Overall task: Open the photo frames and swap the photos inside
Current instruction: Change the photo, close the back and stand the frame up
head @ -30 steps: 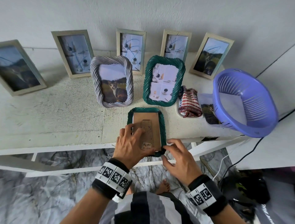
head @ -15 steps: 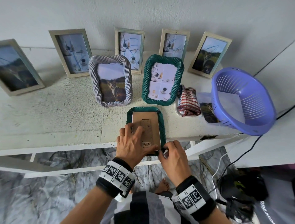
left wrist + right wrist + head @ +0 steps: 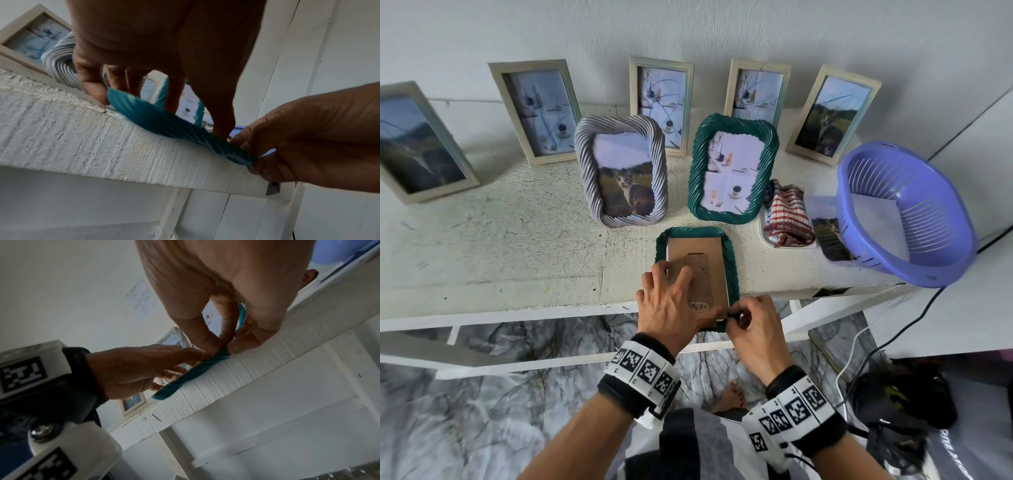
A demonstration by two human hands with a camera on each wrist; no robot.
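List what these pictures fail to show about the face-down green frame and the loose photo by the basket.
- Face-down green frame: its photo side faces the table in every view.
- Its near right corner clip: in the head view, hidden under the right hand; blurred in the wrist views.
- Brown backing board: its lower left lies under the left hand.
- Loose photo: its right part lies under the purple basket.

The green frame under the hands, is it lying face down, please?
Face down: the green frame lies flat on the table, brown backing up.
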